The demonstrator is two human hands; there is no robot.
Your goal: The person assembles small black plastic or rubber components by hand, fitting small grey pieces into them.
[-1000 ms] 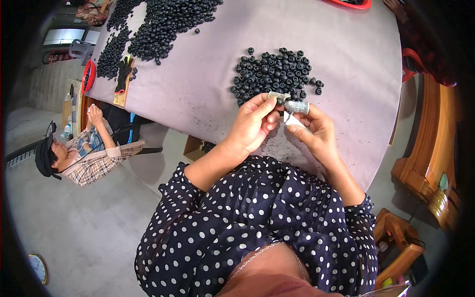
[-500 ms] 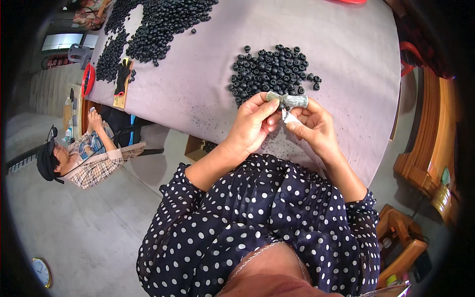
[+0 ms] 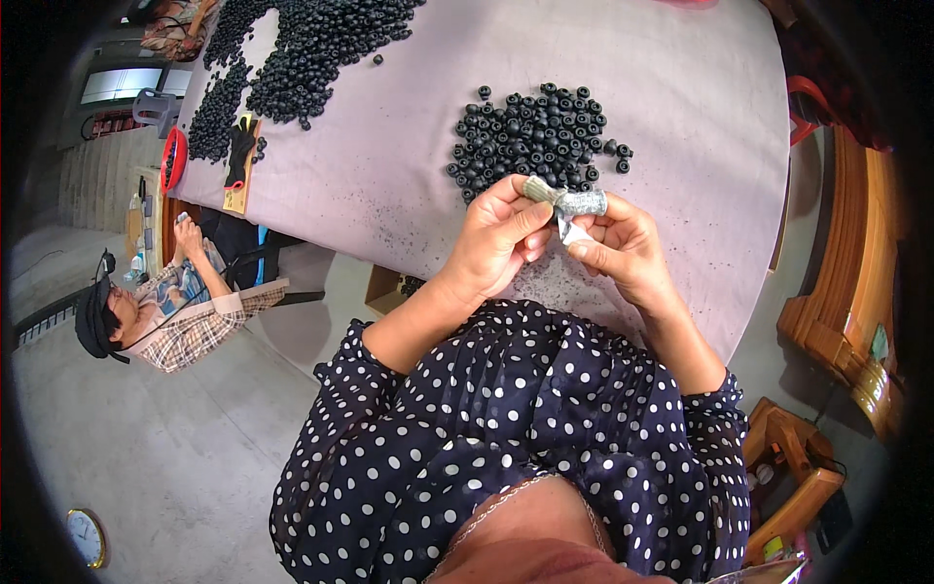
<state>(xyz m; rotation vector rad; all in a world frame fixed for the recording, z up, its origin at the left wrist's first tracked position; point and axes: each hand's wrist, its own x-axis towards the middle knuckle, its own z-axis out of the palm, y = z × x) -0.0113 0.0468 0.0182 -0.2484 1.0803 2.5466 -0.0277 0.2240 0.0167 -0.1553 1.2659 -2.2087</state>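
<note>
Over the near part of the cloth-covered table (image 3: 671,88), my two hands meet at the fingertips. Grey-green wrapping covers both index fingers. My left hand (image 3: 494,238) is closed in a pinch of thumb and index finger; whatever lies between them is hidden. Closed too, my right hand (image 3: 623,245) grips a small, flat white piece with a pointed end (image 3: 574,234), its tip close to the left fingertips. Just beyond the hands lies a pile of round black beads with holes (image 3: 530,131). Dark crumbs (image 3: 545,282) are scattered on the cloth beneath.
A larger spread of black beads (image 3: 321,58) covers the far left. Near the left edge are a black glove (image 3: 240,151) on a yellow board and a red bowl (image 3: 174,159). Another person (image 3: 165,316) sits at left. Wooden furniture (image 3: 842,282) stands at right.
The wrapped index fingers have tilted slightly and drawn closer together. A small black bead that showed between the fingertips is now out of sight. The piles are unchanged.
</note>
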